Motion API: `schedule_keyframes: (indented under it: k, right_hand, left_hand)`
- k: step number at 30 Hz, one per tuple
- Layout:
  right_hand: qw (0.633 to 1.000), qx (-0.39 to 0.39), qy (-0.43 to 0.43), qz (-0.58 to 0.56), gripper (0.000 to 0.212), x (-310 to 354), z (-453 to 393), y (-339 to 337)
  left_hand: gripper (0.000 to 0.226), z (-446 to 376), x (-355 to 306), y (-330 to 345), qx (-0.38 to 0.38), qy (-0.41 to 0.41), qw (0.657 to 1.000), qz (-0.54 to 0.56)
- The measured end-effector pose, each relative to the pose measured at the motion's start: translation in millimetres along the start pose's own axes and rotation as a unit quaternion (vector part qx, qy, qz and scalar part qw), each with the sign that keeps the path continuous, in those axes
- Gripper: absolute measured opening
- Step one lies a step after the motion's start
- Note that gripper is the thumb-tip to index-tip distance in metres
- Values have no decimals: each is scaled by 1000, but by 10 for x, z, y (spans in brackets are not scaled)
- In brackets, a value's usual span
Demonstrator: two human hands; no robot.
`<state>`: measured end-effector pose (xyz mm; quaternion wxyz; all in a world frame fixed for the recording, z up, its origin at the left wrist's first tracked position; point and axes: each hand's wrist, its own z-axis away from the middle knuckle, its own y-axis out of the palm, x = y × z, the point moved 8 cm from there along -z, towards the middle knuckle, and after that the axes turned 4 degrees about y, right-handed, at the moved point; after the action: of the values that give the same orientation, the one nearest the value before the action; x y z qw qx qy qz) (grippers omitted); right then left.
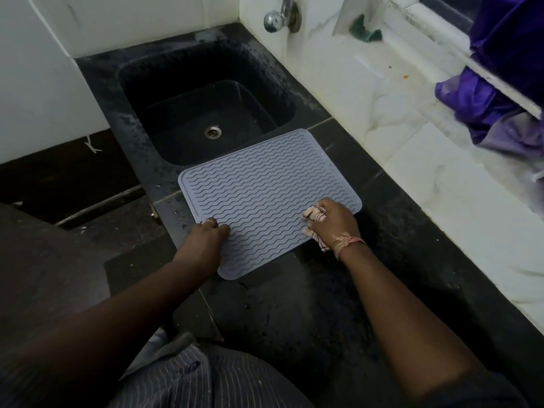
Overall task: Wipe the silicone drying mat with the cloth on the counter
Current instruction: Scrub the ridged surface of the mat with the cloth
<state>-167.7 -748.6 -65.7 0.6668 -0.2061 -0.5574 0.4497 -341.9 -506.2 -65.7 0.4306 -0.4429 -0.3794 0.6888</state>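
Her right hand [332, 223] bunches a pale crumpled cloth [315, 217] on the grey ribbed silicone mat [265, 195]; the left hand [210, 234], fingers seemingly curled, pins its edge.

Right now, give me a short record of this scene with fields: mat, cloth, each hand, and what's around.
mat: grey ribbed mat flat on the dark counter, far corner over the sink rim
cloth: bunched cloth at the mat's right edge
right hand: right hand grips the cloth on the mat
left hand: left hand rests on the mat's left edge, fingers bent
around: tap on the wall, purple fabric at far right
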Motion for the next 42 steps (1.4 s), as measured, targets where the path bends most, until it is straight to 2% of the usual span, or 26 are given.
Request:
schedule_keyframes:
  k: [4,6,7,8,10,11,12,14,15,17,20,23,24,25,26,27,28,29,31,36,38,42]
  right_hand:
    - [989,7,59,-135,25,144,202,181]
    - [975,20,53,-214,30,333,387,358]
    - [963,33,56,-262,32,416,479,462]
    - [943,51,72,-320,33,472,571,582]
    - [904,78,100,-408,36,521,720,774]
    - [901,89,95,-415,36,549,780,831]
    - [911,103,77,-391,33,586,825,844]
    - [960,124,1,-253,32,679,888,794]
    - [974,134,-33,-179,41,709,913,783]
    - [981,156,-58,-94,61,737,960,768]
    - [984,149,-78,-56,70,793,998,692]
    - [984,144,-83,-68,59,839,982,712]
    - [984,144,-90,-57,50,868,991,754]
    - [984,141,-97,-40,41,897,1010,804]
    - [985,137,-103,-28,35,913,1035,865]
    - [985,131,-107,-21,30,930,1063,924]
    - [986,126,-109,-19,23,940,1089,979]
    - [987,120,-107,-17,14,937,1104,1029]
    - [989,111,-101,-11,5,917,1125,1092]
    - [979,130,-153,32,6,855,1115,1099]
    - [978,122,-163,55,5,762,1007,976]
    - [992,93,-82,31,7,363,538,526]
  left_hand:
    - [44,43,-26,11,2,-39,998,48]
    - [30,114,-70,-41,-41,-96,982,159]
    - [24,156,-93,-41,-54,-141,952,265]
    - [24,197,-133,26,-42,-198,892,405]
    - [24,277,-352,229,24,-277,701,656]
    - [21,287,-430,226,33,-279,658,699]
    - [19,289,-450,208,25,-281,651,704]
    - [18,306,-453,165,-3,-288,662,692]
    - [18,305,-456,159,-7,-291,667,686]
    - [21,272,-475,178,8,-285,680,676]
    - [29,217,-475,153,70,-241,707,662]
    - [32,212,-422,170,118,-204,709,665]
    - [31,225,-349,199,109,-211,737,633]
    - [26,241,-245,212,86,-215,792,565]
    - [20,241,-146,184,54,-202,864,457]
    - [14,246,-102,144,24,-173,920,351]
    - [9,265,-85,114,-4,-144,951,275]
    - [10,285,-83,89,-22,-124,964,235]
    - [21,292,-90,97,-41,-86,978,185]
    - [6,278,-172,92,-31,-24,993,109]
    - [8,269,-151,101,-11,-17,994,105]
    - [12,261,-140,114,14,-6,994,105]
